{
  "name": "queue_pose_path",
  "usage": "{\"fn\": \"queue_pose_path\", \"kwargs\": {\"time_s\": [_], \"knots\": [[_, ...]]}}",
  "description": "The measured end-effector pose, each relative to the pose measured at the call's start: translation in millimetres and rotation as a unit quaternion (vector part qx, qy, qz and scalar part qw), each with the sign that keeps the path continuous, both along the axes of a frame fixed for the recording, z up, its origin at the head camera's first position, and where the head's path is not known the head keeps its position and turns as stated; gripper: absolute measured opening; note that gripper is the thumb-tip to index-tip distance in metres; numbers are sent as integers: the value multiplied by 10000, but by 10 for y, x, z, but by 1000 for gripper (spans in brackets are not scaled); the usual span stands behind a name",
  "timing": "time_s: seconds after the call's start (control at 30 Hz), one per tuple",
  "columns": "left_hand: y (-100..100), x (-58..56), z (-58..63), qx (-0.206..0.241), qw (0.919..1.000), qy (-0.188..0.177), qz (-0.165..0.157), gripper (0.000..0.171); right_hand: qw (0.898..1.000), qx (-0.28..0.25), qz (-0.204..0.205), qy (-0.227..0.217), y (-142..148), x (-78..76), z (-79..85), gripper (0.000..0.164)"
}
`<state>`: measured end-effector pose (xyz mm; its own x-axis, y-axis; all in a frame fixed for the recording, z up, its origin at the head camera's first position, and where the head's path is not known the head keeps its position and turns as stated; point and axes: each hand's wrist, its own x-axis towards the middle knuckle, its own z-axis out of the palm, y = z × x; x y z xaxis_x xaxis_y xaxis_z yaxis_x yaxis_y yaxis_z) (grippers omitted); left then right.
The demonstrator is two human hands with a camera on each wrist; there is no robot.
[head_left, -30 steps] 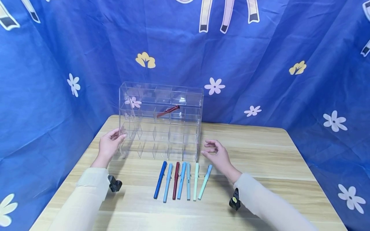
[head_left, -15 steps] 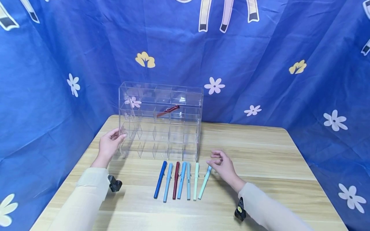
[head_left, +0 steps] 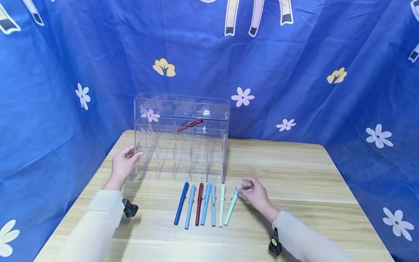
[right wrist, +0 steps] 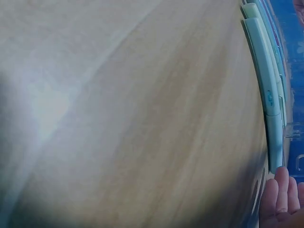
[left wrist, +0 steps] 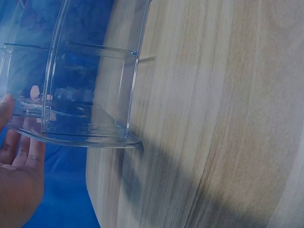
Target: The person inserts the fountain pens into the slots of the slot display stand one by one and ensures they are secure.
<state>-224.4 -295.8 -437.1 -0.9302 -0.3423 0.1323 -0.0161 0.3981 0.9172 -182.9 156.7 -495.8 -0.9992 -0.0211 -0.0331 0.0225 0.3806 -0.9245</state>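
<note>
A clear plastic rack with several compartments [head_left: 183, 154] stands on the table. My left hand [head_left: 122, 165] holds its left side wall, thumb on the inner side and fingers outside, as the left wrist view [left wrist: 21, 185] also shows. One dark red pen [head_left: 190, 125] lies slanted in an upper compartment. In front of the rack several capped pens lie in a row, from a dark blue pen [head_left: 181, 203] to a mint green pen with a light blue cap [head_left: 231, 209]. At that last pen's cap end are the fingertips of my right hand [head_left: 256, 194], with the thumb not wrapped round it.
Between the end pens lie light blue pens [head_left: 190, 207], another dark red pen [head_left: 199, 204] and a pale green pen [head_left: 222, 205]. The wooden table [head_left: 288, 167] backs onto a blue patterned curtain [head_left: 196, 47]. Each wrist carries a small black camera [head_left: 130, 208].
My right hand has moved down and slightly right, from beside the rack to the cap end of the rightmost pen. My left hand has stayed on the rack.
</note>
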Motion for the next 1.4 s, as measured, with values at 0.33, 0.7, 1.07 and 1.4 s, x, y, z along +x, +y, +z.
{"fn": "queue_pose_path", "kwargs": {"time_s": [0.33, 0.7, 1.07, 1.4], "knots": [[4, 2, 10, 29, 10000, 21, -34, 49, 9988, 420, -10, -256, 2, 29, -47, 44], [11, 6, -3, -15, 9999, 108, -35, 48, 9877, 1552, 169, -69, -74, -34, -32, 51], [9, 4, 0, 31, 9999, 89, -39, 49, 9807, 1915, 275, -292, -174, -57, 19, 48], [13, 3, -1, 83, 9999, 66, -11, 49, 9882, 1391, 401, -507, -197, -70, 1, 34]]}}
